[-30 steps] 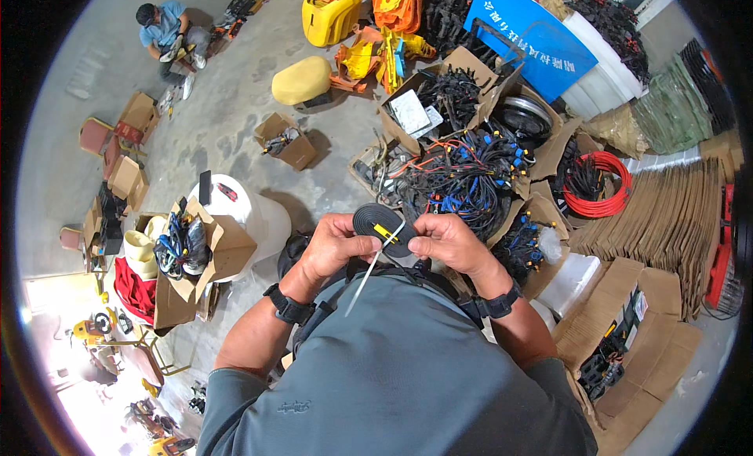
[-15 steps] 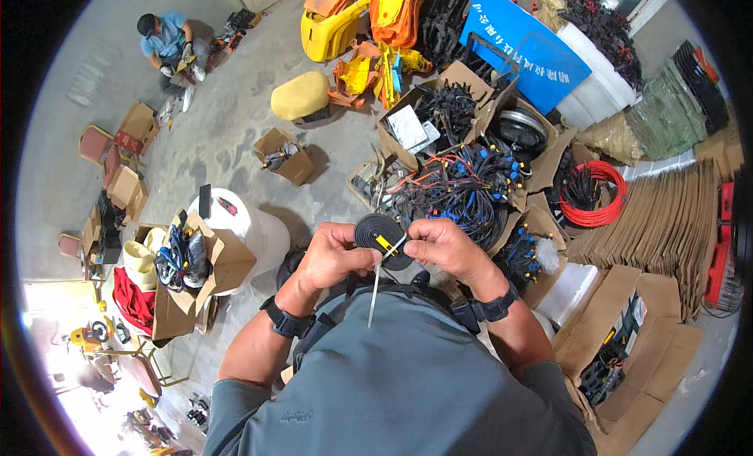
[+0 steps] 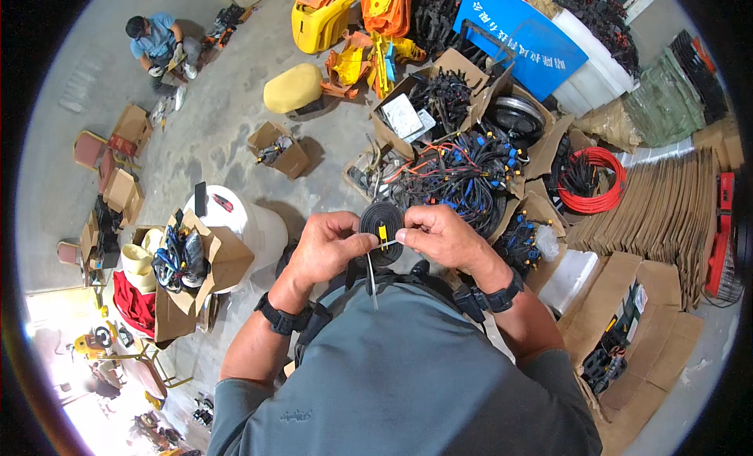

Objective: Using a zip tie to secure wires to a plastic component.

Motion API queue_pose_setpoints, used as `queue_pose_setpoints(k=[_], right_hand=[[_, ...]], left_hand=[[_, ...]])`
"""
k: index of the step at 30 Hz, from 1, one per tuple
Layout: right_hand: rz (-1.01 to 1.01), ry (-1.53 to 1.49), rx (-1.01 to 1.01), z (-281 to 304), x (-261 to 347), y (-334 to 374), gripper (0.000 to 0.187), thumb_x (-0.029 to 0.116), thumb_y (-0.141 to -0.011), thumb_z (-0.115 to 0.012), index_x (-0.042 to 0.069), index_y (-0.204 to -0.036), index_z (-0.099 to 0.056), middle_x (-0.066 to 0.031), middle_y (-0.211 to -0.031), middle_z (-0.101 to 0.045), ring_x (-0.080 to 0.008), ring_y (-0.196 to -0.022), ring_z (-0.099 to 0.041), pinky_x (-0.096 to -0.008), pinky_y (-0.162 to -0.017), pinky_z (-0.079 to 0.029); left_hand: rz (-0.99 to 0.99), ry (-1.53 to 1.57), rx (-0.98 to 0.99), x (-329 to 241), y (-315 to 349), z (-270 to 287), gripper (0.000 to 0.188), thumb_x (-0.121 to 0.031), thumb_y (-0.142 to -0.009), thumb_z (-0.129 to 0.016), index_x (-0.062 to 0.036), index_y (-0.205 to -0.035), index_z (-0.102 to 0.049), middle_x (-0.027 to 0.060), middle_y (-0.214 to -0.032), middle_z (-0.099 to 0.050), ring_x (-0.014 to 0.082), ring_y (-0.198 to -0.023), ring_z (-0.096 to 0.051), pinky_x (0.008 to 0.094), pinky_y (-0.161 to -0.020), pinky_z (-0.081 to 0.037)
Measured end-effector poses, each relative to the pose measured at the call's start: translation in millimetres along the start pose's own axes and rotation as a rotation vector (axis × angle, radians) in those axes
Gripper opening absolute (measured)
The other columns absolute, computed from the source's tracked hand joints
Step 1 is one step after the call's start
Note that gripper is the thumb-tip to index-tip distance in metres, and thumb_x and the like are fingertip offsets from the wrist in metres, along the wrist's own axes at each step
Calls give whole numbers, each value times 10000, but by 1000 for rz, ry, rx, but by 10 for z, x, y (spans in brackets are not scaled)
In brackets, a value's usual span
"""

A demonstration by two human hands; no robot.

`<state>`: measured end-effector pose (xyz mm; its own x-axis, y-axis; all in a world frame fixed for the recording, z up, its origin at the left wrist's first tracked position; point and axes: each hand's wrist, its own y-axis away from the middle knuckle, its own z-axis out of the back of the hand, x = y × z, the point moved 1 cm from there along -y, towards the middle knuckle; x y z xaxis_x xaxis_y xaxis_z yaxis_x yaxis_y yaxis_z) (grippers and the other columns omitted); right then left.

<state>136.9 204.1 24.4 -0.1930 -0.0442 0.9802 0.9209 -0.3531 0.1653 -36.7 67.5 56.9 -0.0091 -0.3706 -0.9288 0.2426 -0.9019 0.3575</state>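
Between my two hands, in front of my chest, is a flat, tightly wound black coil (image 3: 373, 216) that looks like a rolled strap or cable. A small yellow tag (image 3: 383, 233) shows on its face. A white cable tie (image 3: 372, 282) crosses the coil's lower part, and its tail hangs toward my shirt. My left hand (image 3: 328, 248) grips the coil's left edge, with the thumb pressed by the tie. On the other side, my right hand (image 3: 445, 238) is closed, thumb and forefinger pinching at the tie; its remaining fingers curl behind the coil's right edge.
Beyond my hands lies a heap of dark cables (image 3: 463, 177) in cartons, beside a red hose coil (image 3: 600, 201). A white drum (image 3: 259, 235) stands left, near a box of cables (image 3: 205, 256). An open carton (image 3: 655, 319) is at right. Another person (image 3: 161, 48) sits far left.
My right hand has come lower and pinches the tie closer to my left thumb. The tie now lies flatter across the coil. The coil is tilted slightly differently.
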Motion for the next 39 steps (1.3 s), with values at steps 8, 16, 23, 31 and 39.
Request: queue_pose_setpoints(k=[8,16,23,31,39], right_hand=[[-22,-180,119,-6,13,60,227,187,-901,-611,25,-751,-557,26,-642,-517,-45,-594,-491,-232,-530,-404],[-25,-358,-1,-69,-52,37,171,139,-882,-646,19,-781,-577,26,-673,-526,-46,-622,-488,-220,-557,-406],[-15,-17,-34,-84,28,105,188,146,-844,-698,3,-774,-598,17,-654,-544,-48,-613,-484,-241,-527,-396],[102,64,-27,-21,117,147,199,166,-851,-678,5,-749,-621,13,-607,-561,-51,-586,-477,-239,-519,-384],[62,-298,122,-16,173,173,194,164,-863,-675,25,-734,-634,17,-594,-583,-42,-539,-533,-205,-496,-412]], left_hand=[[50,258,132,86,-1,56,81,-49,-797,-714,19,-826,-682,11,-703,-643,69,-616,-558,217,-545,-435],[31,300,73,198,-89,72,56,-31,-786,-702,-5,-771,-654,2,-711,-633,60,-634,-540,220,-593,-433],[-4,236,50,192,-74,51,70,-38,-814,-675,-20,-752,-646,-21,-688,-606,44,-616,-503,215,-568,-400],[48,219,158,90,26,49,151,-118,-826,-696,20,-770,-673,60,-694,-661,110,-611,-595,244,-570,-468],[-21,446,241,13,58,48,141,-94,-813,-713,43,-833,-685,102,-736,-675,152,-625,-641,259,-576,-525]])
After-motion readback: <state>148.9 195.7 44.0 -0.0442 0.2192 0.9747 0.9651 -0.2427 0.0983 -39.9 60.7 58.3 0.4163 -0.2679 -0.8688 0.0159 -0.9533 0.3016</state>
